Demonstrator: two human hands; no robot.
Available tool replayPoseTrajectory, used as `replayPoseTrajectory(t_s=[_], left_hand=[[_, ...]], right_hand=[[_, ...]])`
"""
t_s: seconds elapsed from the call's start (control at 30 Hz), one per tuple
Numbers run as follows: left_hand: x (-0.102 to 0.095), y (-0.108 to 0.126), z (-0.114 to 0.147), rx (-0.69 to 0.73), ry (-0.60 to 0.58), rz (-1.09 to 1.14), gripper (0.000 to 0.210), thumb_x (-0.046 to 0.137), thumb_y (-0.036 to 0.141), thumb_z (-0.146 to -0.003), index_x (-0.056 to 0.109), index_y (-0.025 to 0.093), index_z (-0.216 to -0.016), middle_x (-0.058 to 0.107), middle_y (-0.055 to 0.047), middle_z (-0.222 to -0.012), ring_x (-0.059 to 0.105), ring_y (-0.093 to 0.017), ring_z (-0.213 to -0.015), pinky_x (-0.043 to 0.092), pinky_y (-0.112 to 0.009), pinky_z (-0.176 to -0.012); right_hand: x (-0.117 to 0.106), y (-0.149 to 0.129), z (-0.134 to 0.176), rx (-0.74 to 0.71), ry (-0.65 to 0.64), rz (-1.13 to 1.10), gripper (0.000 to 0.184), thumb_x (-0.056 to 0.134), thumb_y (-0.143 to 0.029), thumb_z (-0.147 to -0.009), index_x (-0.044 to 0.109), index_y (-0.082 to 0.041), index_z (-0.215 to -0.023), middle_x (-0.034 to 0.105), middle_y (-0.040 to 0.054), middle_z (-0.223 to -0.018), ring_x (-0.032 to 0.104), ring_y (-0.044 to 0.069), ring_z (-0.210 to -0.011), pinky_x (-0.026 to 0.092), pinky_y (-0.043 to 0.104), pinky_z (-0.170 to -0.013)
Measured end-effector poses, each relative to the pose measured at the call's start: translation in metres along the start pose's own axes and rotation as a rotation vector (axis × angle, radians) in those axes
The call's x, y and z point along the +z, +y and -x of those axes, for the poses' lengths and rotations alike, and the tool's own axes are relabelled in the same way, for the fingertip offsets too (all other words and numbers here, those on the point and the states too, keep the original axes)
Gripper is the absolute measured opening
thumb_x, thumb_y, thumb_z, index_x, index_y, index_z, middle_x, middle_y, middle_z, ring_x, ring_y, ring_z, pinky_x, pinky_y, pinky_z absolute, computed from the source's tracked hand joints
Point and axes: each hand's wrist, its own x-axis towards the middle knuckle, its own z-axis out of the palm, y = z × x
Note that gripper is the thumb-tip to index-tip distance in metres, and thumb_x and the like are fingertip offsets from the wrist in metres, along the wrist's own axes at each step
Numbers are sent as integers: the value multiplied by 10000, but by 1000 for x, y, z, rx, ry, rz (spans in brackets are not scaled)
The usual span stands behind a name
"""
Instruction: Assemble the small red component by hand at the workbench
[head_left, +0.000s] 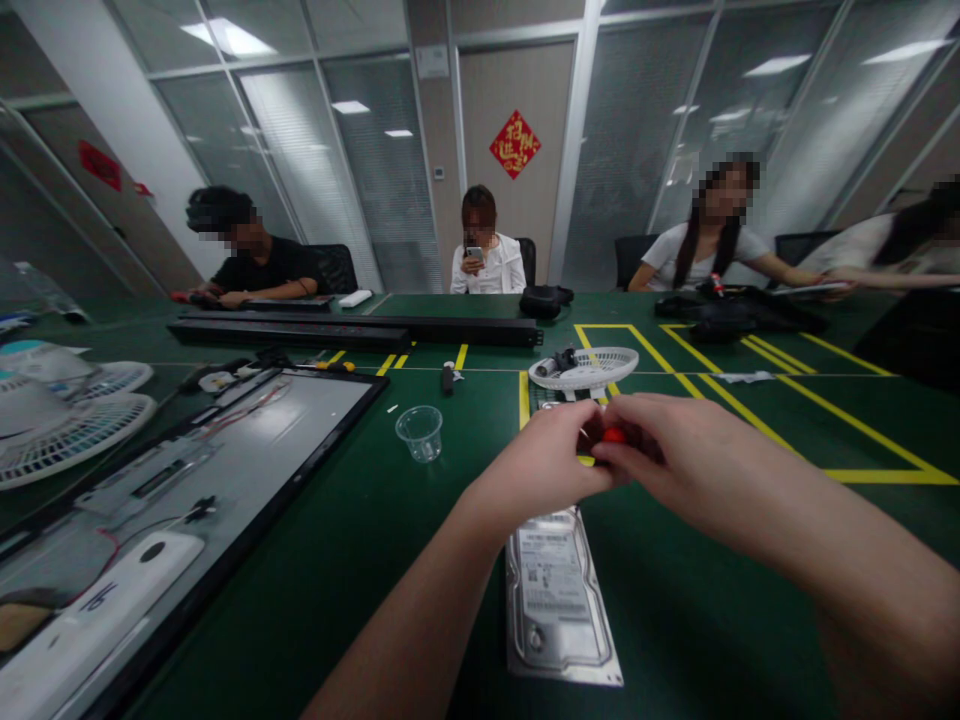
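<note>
My right hand (660,425) is closed, with thumb and fingers pinching a small red object (615,436); most of it is hidden, so its kind is unclear. Fingertips of my left hand (551,450) curl in close beside it, and whatever they hold is hidden. Both hands are raised over the far end of a hard disk drive (559,600), which lies label side up on the green table (420,560). A clear plastic cup (421,433) stands to the left of my hands.
An opened flat panel (300,420) with a white numbered case (112,600) fills the left side, near white fan parts (75,430). Beyond my hands sits a white fan grille (585,368) holding small parts. Long black bars (360,330) lie farther back. Several people sit across the table.
</note>
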Motion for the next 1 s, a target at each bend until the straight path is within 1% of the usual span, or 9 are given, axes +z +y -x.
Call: replayPoseTrajectory(t_s=[0.1, 0.27, 0.33, 0.43, 0.57, 0.63, 0.73, 0.9, 1.0], left_hand=[[0, -2, -1, -12, 3, -21, 213, 730, 145, -804, 687, 166, -1011, 782, -80, -1019, 738, -237, -934, 556, -316, -759], [0, -1, 1, -44, 18, 30, 317, 763, 151, -831, 657, 172, -1130, 800, -112, -1108, 771, -255, -1007, 599, -356, -844], [0, -1, 1, -36, 23, 15, 297, 762, 163, -836, 659, 174, -1114, 798, -108, -1095, 771, -250, -993, 597, -350, -834], [1, -1, 0, -27, 14, -13, 285, 785, 189, -810, 690, 172, -1078, 795, -102, -1103, 760, -253, -990, 592, -344, -823], [2, -4, -2, -60, 15, -11, 272, 749, 138, -789, 685, 176, -1051, 800, -96, -1079, 761, -251, -972, 587, -337, -803], [3, -4, -2, -46, 32, 19, 285, 756, 142, -797, 673, 177, -1068, 797, -96, -1099, 764, -251, -996, 592, -342, -835], [3, -3, -1, -38, 36, 54, 270, 747, 137, -811, 664, 178, -1064, 794, -94, -1085, 765, -253, -1005, 594, -343, -847], [3, -1, -1, -34, 23, -6, 276, 741, 148, -787, 694, 167, -1059, 790, -93, -1095, 746, -254, -978, 566, -328, -795], [3, -1, -1, -49, 12, 0, 258, 722, 120, -768, 694, 168, -1020, 792, -76, -1039, 746, -246, -953, 549, -320, -784]], right_hand=[[2, 3, 2, -7, 24, -4, 86, 728, -274, -967, 764, -230, -1031, 767, 70, -944, 710, 272, -834, 478, 368, -682], [3, 4, 4, -95, 8, -76, 389, 605, -55, -940, 751, -273, -1227, 755, 58, -1175, 720, 250, -1006, 522, 388, -865], [3, 4, 3, -73, 2, -59, 336, 598, -71, -953, 764, -255, -1181, 760, 68, -1132, 719, 253, -964, 518, 389, -841], [3, 3, 1, -6, 3, -19, 128, 651, -213, -998, 766, -218, -1054, 762, 80, -993, 704, 265, -868, 496, 387, -754], [-2, -2, 3, 70, -37, -30, 105, 685, -269, -1003, 757, -227, -1066, 758, 79, -997, 706, 280, -884, 486, 389, -737], [-6, -6, 4, 34, -55, -58, 252, 675, -148, -977, 743, -243, -1201, 745, 82, -1174, 709, 279, -998, 507, 403, -844], [-9, -11, 4, 16, -116, -105, 367, 556, -9, -965, 740, -219, -1204, 729, 87, -1197, 710, 256, -1023, 508, 400, -902], [-9, -14, 3, 65, -58, -46, 122, 639, -174, -1023, 753, -198, -1062, 774, 102, -1053, 718, 264, -916, 498, 378, -794], [-10, -13, 4, 82, -48, -45, 73, 702, -203, -993, 757, -208, -1039, 778, 95, -1027, 718, 268, -901, 493, 373, -773]])
